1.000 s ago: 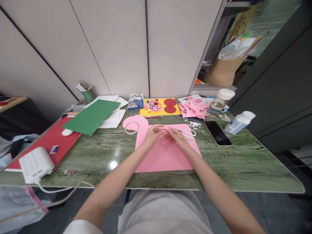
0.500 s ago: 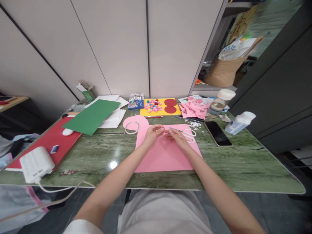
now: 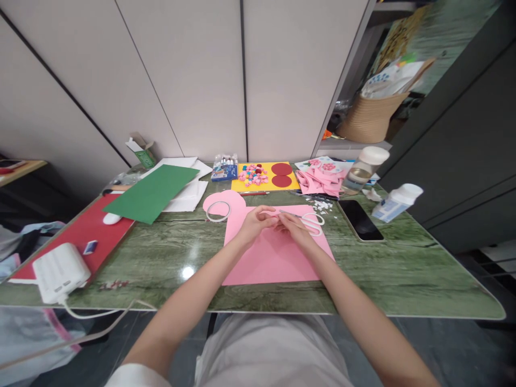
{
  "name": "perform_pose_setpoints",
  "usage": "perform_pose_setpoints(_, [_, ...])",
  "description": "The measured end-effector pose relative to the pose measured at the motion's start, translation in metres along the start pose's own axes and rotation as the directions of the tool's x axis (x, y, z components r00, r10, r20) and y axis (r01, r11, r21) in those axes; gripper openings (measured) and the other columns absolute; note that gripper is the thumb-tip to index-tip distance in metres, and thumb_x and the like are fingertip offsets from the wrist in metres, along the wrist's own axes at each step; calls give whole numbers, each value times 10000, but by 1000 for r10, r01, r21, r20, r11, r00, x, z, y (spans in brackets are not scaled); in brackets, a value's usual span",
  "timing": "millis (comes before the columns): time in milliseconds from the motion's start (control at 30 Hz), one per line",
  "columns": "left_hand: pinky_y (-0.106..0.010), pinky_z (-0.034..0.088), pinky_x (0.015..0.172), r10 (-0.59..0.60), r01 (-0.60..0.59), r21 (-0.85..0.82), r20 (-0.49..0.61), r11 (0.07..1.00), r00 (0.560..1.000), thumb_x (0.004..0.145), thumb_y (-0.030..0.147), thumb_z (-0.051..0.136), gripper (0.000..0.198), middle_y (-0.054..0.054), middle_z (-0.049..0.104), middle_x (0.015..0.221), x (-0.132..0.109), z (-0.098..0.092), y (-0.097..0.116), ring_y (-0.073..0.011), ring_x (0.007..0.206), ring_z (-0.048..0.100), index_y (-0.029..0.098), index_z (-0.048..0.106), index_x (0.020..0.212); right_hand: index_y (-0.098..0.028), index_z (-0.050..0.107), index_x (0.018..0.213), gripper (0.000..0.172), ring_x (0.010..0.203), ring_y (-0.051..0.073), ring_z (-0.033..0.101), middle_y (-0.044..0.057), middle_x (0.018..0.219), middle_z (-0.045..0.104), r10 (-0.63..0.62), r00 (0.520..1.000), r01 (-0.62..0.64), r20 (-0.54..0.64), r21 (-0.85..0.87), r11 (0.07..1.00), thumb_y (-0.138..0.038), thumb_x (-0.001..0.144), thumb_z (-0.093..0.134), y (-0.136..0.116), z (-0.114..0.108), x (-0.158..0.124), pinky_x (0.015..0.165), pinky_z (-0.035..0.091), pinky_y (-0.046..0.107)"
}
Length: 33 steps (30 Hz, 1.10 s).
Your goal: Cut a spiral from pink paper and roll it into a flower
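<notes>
Toward far edge of pink sheet: left hand, right hand, drawn together, handwork ongoing; fingers bent, grip unclear.

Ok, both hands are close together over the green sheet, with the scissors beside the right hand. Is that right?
Not quite: in the head view, the left hand and right hand are close together over the pink sheet; it is not green. The scissors are beside the right hand, as you say.
</notes>
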<state>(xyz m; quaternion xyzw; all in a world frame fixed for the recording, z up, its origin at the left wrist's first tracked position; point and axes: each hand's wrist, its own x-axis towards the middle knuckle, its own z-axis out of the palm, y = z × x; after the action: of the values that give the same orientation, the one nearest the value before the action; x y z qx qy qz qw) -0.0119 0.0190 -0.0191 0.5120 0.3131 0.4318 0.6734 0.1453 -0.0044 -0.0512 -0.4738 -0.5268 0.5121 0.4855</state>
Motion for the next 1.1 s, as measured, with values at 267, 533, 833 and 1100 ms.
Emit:
perform_pose_setpoints(267, [-262, 434, 645, -2, 3, -11, 96, 1000, 995, 566, 270, 766, 360, 23, 603, 599, -4, 6, 7, -102, 580, 569, 157, 579, 853, -211, 644, 934, 349, 754, 158, 614, 28, 831, 663, 5, 1000, -5, 1, -17, 1000, -500, 812, 490, -6, 0, -3, 684, 463, 273])
perform_pose_setpoints(533, [-271, 435, 681, -40, 40, -57, 5, 998, 999, 570, 283, 760, 302, -14, 651, 705, 5, 0, -14, -104, 634, 578, 128, 625, 791, -213, 622, 956, 358, 757, 162, 626, 36, 837, 661, -15, 1000, 16, -22, 16, 1000, -509, 812, 483, -8, 0, -4, 688, 463, 277])
perform_pose_setpoints(833, [-328, 442, 810, -84, 84, -168, 8, 982, 996, 550, 178, 740, 309, -55, 693, 862, 0, 6, -12, -167, 808, 620, 139, 675, 849, -204, 617, 915, 285, 818, 160, 572, 18, 874, 621, -77, 997, 77, 2, -50, 996, -426, 737, 617, -16, 1, -7, 701, 451, 260])
perform_pose_setpoints(1100, [-333, 444, 835, -148, 150, -243, 26, 958, 989, 617, 127, 601, 338, -86, 691, 967, -3, 7, -6, -190, 854, 646, 150, 659, 949, -196, 629, 945, 310, 850, 181, 585, 44, 925, 646, -111, 994, 110, -2, -104, 989, -451, 809, 515, -11, 0, -6, 720, 461, 285])
